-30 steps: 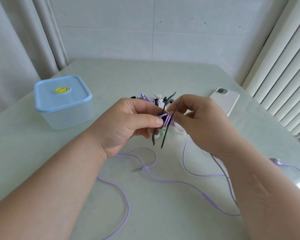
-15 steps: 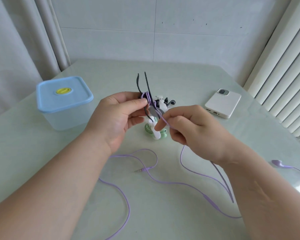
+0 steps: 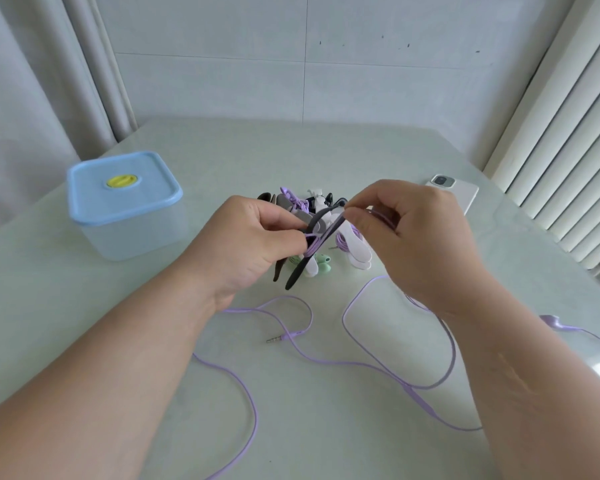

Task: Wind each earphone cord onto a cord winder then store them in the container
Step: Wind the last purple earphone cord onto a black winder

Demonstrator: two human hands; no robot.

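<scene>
Table (image 3: 326,157): lidded container (image 3: 125,206) far left. I log left hand (image 3: 253,244) and right hand (image 3: 413,237) raised mid-table, fingers curled. Right pinches purple earphone cord (image 3: 293,334), slack trailing on table; left pinches black cord winder (image 3: 296,273), cord wrapped round its middle.

Lilac, black and sky blue on a pale table

Between the left hand (image 3: 250,237) and right hand (image 3: 409,233) is a black winder (image 3: 297,273) banded with lilac cord (image 3: 361,362), which also trails over the pale greenish table (image 3: 326,438) below them. Left of the left hand, the clear container (image 3: 136,233) has a sky-blue lid (image 3: 153,188) and yellow knob (image 3: 120,180). Beyond the right hand is a white phone (image 3: 465,197).
</scene>
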